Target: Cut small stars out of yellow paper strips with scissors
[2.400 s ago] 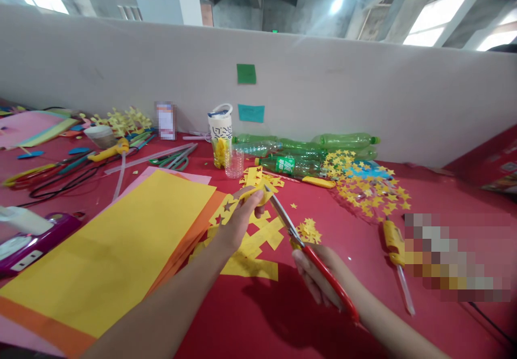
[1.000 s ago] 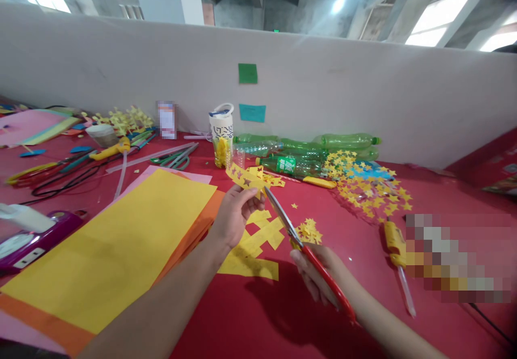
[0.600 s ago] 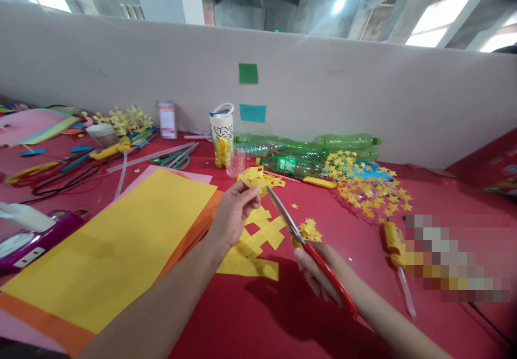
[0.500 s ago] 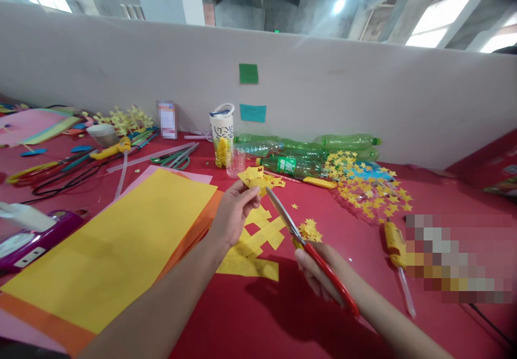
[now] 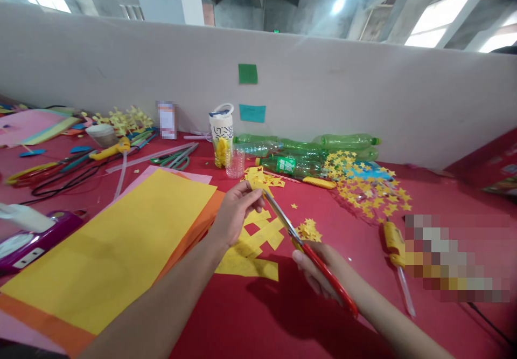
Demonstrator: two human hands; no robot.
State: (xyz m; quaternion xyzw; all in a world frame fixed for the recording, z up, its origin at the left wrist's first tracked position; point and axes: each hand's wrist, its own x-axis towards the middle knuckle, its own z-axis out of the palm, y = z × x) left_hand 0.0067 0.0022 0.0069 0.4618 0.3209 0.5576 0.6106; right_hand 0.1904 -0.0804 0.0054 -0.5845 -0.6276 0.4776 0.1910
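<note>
My left hand (image 5: 238, 211) pinches a small piece of yellow paper (image 5: 262, 186) above the red table. In my right hand (image 5: 319, 267) are red-handled scissors (image 5: 299, 239), their blades closed or nearly so, with the tips at the paper by my left fingertips. Yellow paper strips (image 5: 258, 240) lie beneath my hands. A small heap of cut yellow stars (image 5: 309, 230) sits just beyond the scissors, and one loose star (image 5: 294, 206) lies farther back. Behind my left hand are star-edged paper scraps (image 5: 277, 181), partly hidden.
Yellow sheets (image 5: 133, 240) over orange and pink ones cover the left. Green plastic bottles (image 5: 302, 166), a printed tumbler (image 5: 222, 135) and a clear cup (image 5: 235, 163) stand or lie by the partition. Many stars (image 5: 363, 192) and a yellow glue gun (image 5: 393, 243) are at right; a purple power strip (image 5: 40, 243) at left.
The yellow paper in my left hand has turned and tilted lower. The scissor tips have shifted slightly left and down, close against the left fingertips.
</note>
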